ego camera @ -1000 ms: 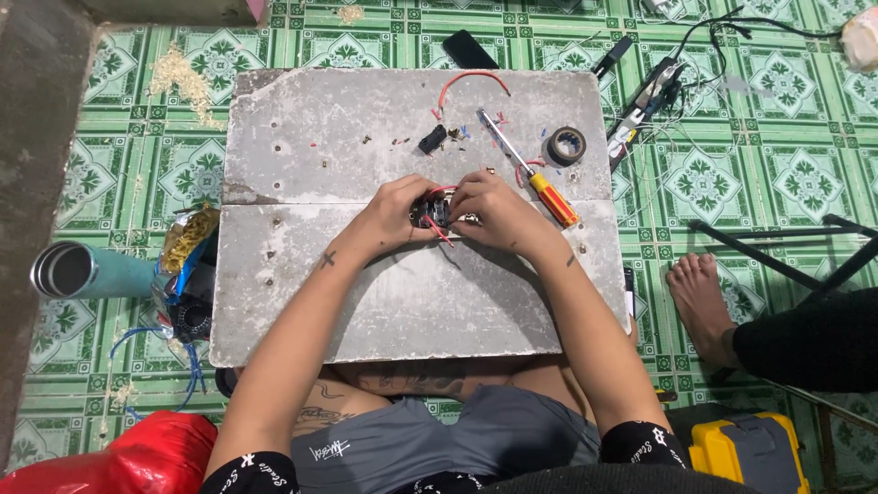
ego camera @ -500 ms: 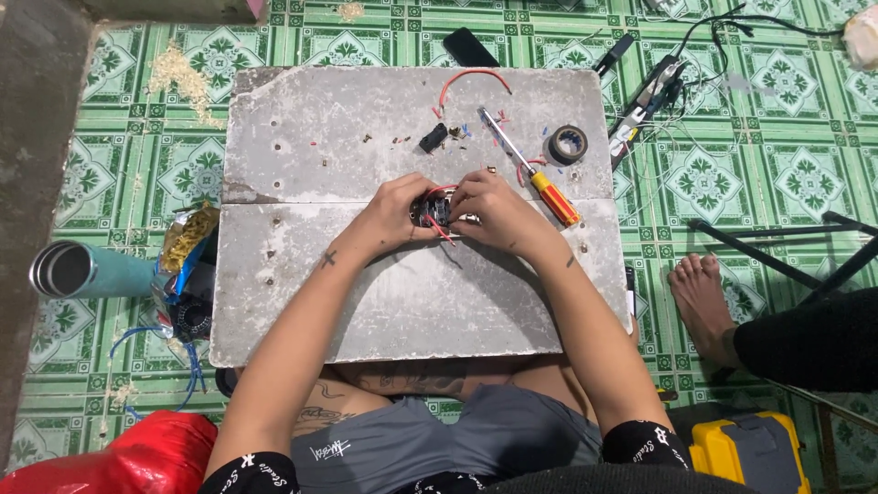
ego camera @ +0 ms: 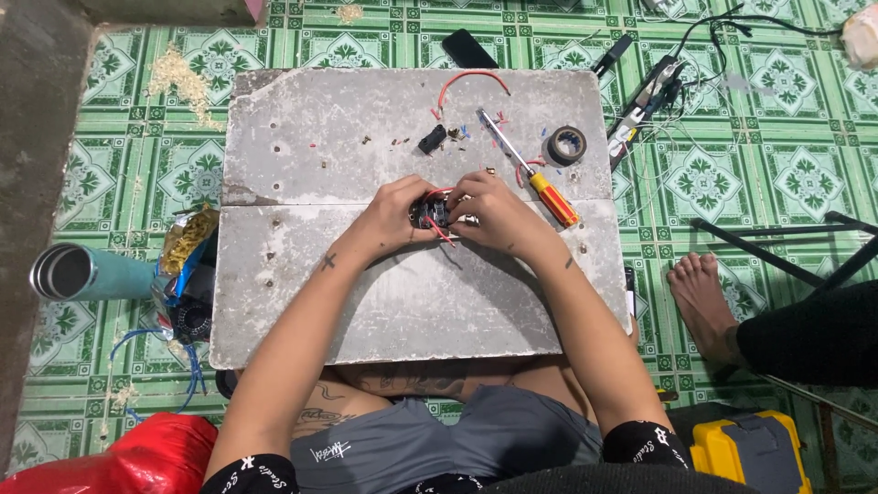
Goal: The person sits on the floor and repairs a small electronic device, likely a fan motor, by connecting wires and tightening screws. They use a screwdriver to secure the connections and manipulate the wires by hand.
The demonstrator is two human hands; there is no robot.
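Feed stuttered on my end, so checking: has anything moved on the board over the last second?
Nothing visibly changed. The left hand and right hand still pinch the small black part with red wires at the middle of the grey board. The screwdriver, tape roll and loose red wire lie where they were.

Bare forearms; a small cross tattoo marks the left forearm (ego camera: 327,261), grey shorts, black sleeves with white lettering, perhaps a thigh tattoo

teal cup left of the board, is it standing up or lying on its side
Lying on its side. The teal cup rests lengthwise on the green tiled floor, its dark open mouth facing left, beside the grey board.
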